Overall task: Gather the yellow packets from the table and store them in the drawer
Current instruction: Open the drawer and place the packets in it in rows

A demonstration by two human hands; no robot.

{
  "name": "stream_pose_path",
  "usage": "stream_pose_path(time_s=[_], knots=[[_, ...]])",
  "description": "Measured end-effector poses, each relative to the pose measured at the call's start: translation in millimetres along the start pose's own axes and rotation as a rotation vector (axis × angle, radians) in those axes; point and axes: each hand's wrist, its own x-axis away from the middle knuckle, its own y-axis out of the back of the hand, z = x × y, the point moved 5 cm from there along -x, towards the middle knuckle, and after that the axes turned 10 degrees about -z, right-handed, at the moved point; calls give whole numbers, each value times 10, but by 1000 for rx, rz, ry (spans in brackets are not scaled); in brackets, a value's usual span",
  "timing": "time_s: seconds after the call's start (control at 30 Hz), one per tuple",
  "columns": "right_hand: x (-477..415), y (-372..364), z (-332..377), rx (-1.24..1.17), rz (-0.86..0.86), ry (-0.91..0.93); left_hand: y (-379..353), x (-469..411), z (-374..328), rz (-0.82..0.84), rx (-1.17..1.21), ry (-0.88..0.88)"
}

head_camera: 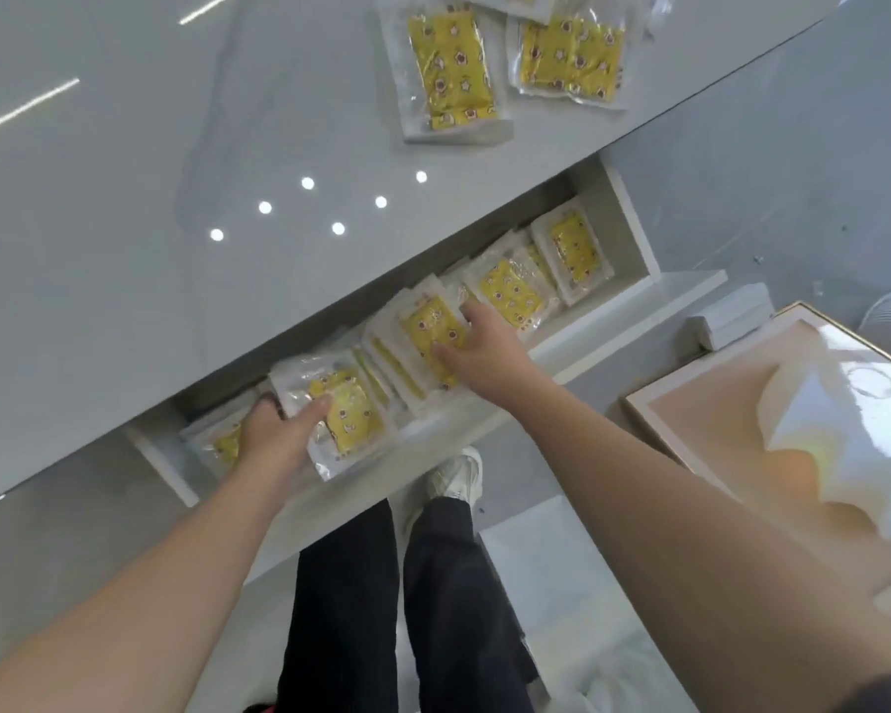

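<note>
Glossy grey table (124, 223) mirrors lights; packets (453, 69) in crinkled clear plastic.

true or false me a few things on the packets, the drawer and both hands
1. The drawer stands open. True.
2. No yellow packets are left on the table. False: at least two packets on the table lie at its far end.
3. The left hand holds a held packet at the drawer. True.
4. The right hand reaches up onto the table top. False: it rests on the packets in the drawer.
</note>
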Motion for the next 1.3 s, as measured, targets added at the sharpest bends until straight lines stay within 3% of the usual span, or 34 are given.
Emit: stream_pose_path(time_s=[0.1, 0.23, 0.5, 0.7, 0.97, 1.3], knots=[[-161, -401, 51, 12, 55, 17, 113, -197, 132, -81, 220, 90], [-253, -852, -32, 93, 146, -13, 261, -373, 304, -99, 346, 139], [-312, -969, -106, 356, -10, 24, 255, -442, 444, -41, 316, 103], [-318, -1021, -145, 316, -48, 17, 113, -392, 310, 27, 294, 64], [-304, -483, -228, -9, -15, 95, -128, -294, 9, 107, 276, -7], [-936, 314, -615, 284, -71, 61, -745, -209, -187, 165, 338, -10]])
